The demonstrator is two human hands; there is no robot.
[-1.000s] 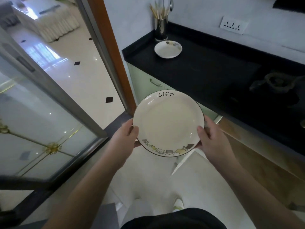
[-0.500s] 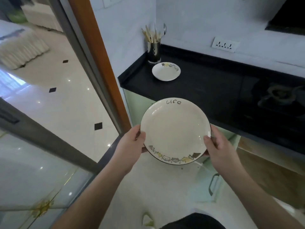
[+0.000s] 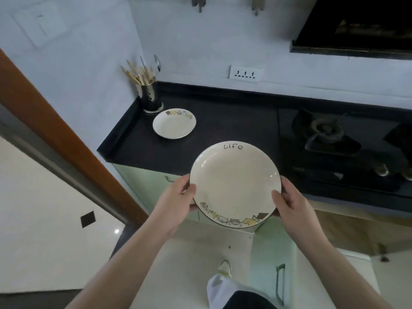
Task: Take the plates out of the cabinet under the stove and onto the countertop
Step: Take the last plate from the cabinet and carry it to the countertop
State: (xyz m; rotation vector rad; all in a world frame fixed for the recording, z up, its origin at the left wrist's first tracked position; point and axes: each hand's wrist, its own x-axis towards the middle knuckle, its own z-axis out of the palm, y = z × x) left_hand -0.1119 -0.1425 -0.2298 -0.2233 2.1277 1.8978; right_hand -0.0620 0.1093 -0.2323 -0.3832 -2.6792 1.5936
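I hold a cream plate (image 3: 234,181) with the word "life" and a cartoon border in both hands, level, above the front edge of the black countertop (image 3: 223,126). My left hand (image 3: 176,197) grips its left rim, my right hand (image 3: 289,201) its right rim. A second, smaller white plate (image 3: 174,124) with the same border rests on the countertop near the back left corner. The open cabinet door (image 3: 274,264) under the stove shows at the lower right, light green with a handle.
A metal utensil holder (image 3: 148,94) with chopsticks stands behind the small plate. A gas stove (image 3: 325,134) takes up the counter's right part, with a range hood (image 3: 356,25) above. A wooden door frame (image 3: 55,121) runs along the left. My foot (image 3: 224,267) is on the tiled floor.
The plate has risen and moved forward toward the countertop, held by both hands throughout. My view has turned up and to the right, showing more wall and stove.
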